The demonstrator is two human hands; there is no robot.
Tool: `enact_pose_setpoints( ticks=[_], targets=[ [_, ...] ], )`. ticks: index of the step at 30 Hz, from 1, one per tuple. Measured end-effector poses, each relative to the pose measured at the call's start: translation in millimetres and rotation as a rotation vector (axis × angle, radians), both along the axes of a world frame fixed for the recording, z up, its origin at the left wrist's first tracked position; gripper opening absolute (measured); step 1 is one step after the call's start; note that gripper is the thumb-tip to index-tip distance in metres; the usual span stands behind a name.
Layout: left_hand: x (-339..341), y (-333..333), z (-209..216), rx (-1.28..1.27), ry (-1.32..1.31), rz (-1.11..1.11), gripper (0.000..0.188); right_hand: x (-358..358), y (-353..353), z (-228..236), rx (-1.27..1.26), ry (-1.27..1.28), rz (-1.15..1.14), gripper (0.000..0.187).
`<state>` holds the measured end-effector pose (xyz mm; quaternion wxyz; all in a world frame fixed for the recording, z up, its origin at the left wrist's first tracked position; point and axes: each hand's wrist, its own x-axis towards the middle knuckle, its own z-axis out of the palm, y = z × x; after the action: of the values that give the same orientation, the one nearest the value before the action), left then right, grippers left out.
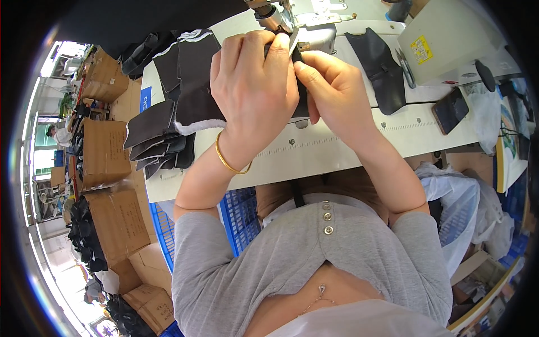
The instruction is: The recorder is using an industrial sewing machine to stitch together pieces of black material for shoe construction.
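Observation:
Just in front of the sewing machine head (275,18), both my hands meet at a dark leather-like piece (301,105). My left hand (252,81) has its fingers curled closed on the left side of that piece. From the right, my right hand (338,92) pinches it between thumb and forefinger. A pale edge strip shows above the fingertips, while most of the piece is hidden by the hands. Beside my left hand lie dark panels (193,73) with white fluffy edges. Nearer me, a fanned stack of dark pieces (151,126) overhangs the table's left side.
The white sewing table (264,163) has a ruler scale along its front. To the right are a shaped black piece (379,73), thread snips (405,67), a phone (451,110) and a cream machine housing (449,42). Blue crates (240,216) stand below; cardboard boxes (118,224) line the left.

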<state>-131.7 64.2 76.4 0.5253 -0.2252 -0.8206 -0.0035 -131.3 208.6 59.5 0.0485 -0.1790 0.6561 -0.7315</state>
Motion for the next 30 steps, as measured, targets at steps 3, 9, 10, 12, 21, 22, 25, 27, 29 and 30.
enact_pose_setpoints(
  ticks=[3,9,10,12,21,22,25,27,29,30],
  targets=[
    [8.9,-11.3,-4.1,0.108,-0.229,0.085,0.023,3.8,-3.6,-7.1,0.100,0.226,-0.003,0.019],
    [51.0,-66.7,-45.8,1.129,-0.859,-0.453,0.040,5.8,23.2,-30.5,0.201,0.463,-0.115,0.026],
    [63.1,-63.7,-54.1,1.318,-0.898,-0.597,0.046,7.7,28.0,-37.5,0.311,0.432,-0.184,0.030],
    [80.8,-60.2,-74.4,1.532,-0.932,-0.783,0.056,12.7,25.5,-54.5,0.301,0.230,-0.127,0.041],
    [114.2,-44.9,-98.4,1.706,-1.023,-0.743,0.055,44.5,-2.0,-85.1,0.008,-0.223,0.031,0.029],
    [115.3,-45.4,-101.0,1.681,-1.018,-0.731,0.053,46.3,-1.2,-84.8,0.100,-0.149,-0.019,0.026],
    [117.6,-46.7,-101.6,1.653,-1.039,-0.694,0.053,49.1,-0.8,-88.6,0.262,-0.041,-0.090,0.023],
    [119.0,-47.3,-106.2,1.644,-1.029,-0.674,0.053,54.5,-2.7,-87.7,0.271,-0.012,-0.112,0.024],
    [120.3,-47.3,-107.2,1.634,-1.025,-0.658,0.052,57.9,-7.0,-88.1,0.280,0.016,-0.140,0.024],
    [122.6,-48.1,-104.6,1.699,-1.037,-0.671,0.051,59.7,-9.8,-88.7,0.236,0.020,-0.141,0.024]
  ],
)
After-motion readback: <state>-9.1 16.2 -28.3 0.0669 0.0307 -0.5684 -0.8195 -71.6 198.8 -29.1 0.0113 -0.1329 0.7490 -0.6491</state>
